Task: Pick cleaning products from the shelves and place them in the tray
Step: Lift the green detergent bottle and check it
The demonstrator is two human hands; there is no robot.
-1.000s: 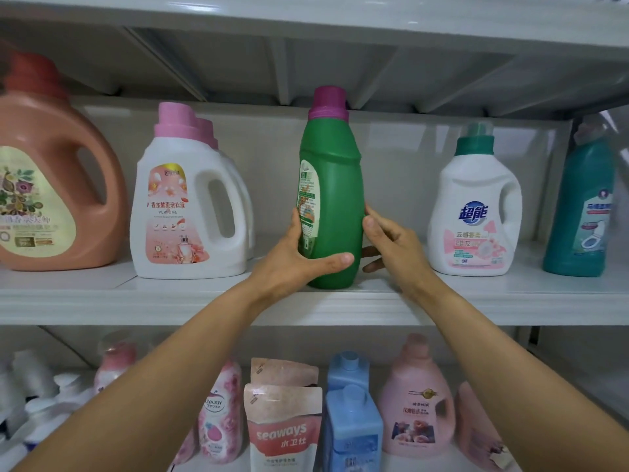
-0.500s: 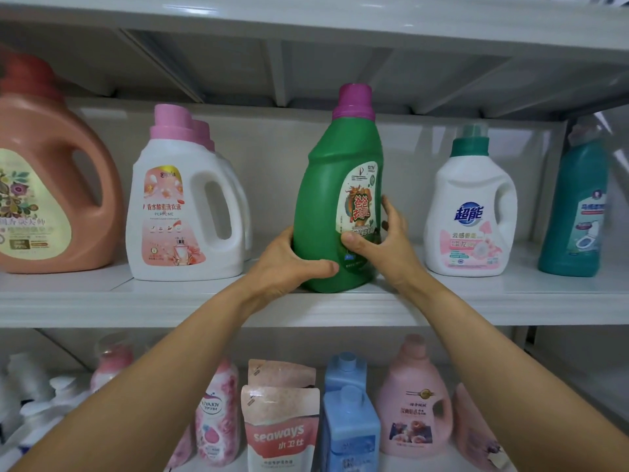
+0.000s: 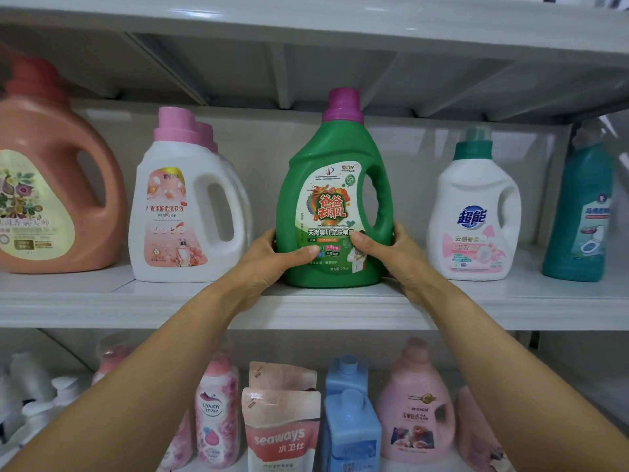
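A green detergent bottle (image 3: 332,185) with a magenta cap stands upright on the middle shelf (image 3: 306,308), label facing me and handle to the right. My left hand (image 3: 272,258) grips its lower left side, thumb across the front. My right hand (image 3: 391,253) grips the lower right side, thumb on the label. No tray is in view.
On the same shelf stand an orange jug (image 3: 51,185) at far left, white bottles with pink caps (image 3: 185,206), a white bottle with a teal cap (image 3: 473,212) and a teal toilet cleaner (image 3: 582,206). The shelf below holds pouches (image 3: 282,427), a blue bottle (image 3: 350,427) and pink bottles (image 3: 415,407).
Both hands have turned the green bottle on the shelf from edge-on to label facing me. The hands slid lower along its sides. It stays on the shelf.
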